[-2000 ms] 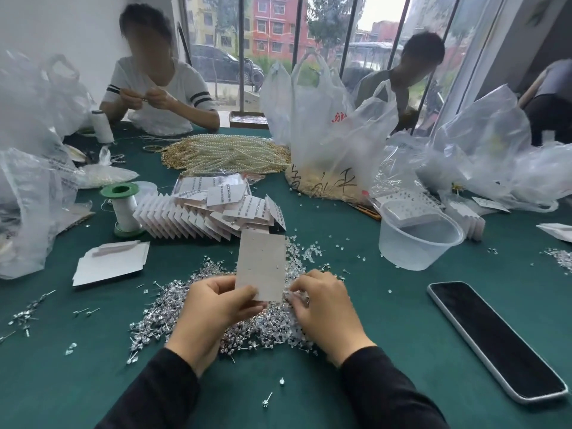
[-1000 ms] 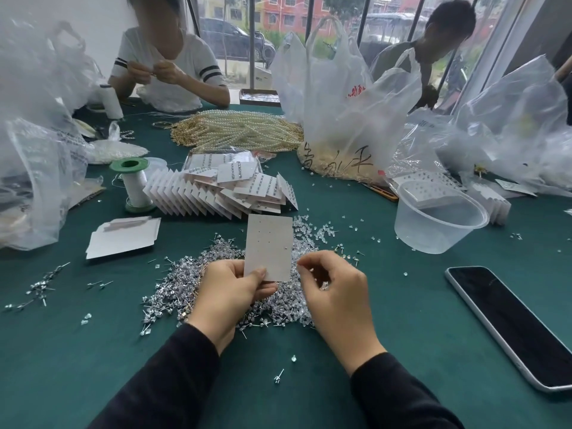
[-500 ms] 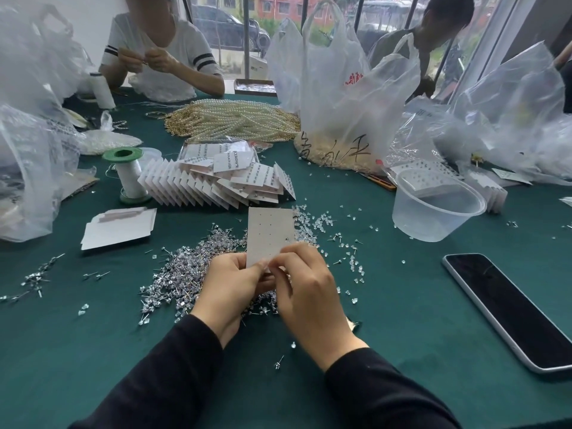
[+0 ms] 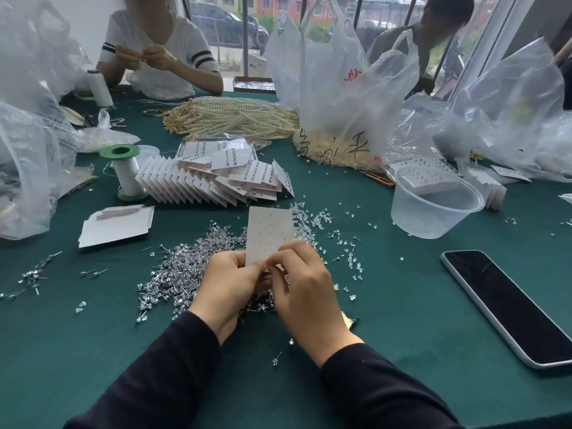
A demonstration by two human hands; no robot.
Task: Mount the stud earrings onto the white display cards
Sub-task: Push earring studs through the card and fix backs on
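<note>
L hand: is pinching the lower-left edge of the white display card, fingers curled round it; black sleeve.
R hand: fingers are curling in, tips pinching at the card's bottom edge and touching the L hand's fingertips. Can't tell whether a stud is sitting betw. them.
Card: is being held upright just above the table, at 12 o'clock from both hands. Rows of small holes are showing on the side facing the camera.
Stud earrings: are lying in a loose silver pile on the green table, under the hands and spreading to 9–10 o'clock.
Single stud: is lying alone at 6 o'clock, betw. the forearms.
Earring backs: clear bits are lying scattered at 1–3 o'clock from the hands.
Filled cards: are sitting in a fanned stack w/ more cards on top, at 11–12 o'clock beyond the held card.
Thread spool: green-rimmed, is standing upright just beside the stack's left end.
Flat white carton: is lying at 10 o'clock.
Plastic tub: clear, is sitting at 2 o'clock.
Phone: is lying screen-up, dark, at 3 o'clock, well apart from the hands.
Pearl strands: are lying heaped at 12 o'clock, far side.
Plastic bag: is standing at 1 o'clock, beside the pearls.
Person in white tee: is sitting at 11 o'clock across the table, working sth small betw. both hands.
</note>
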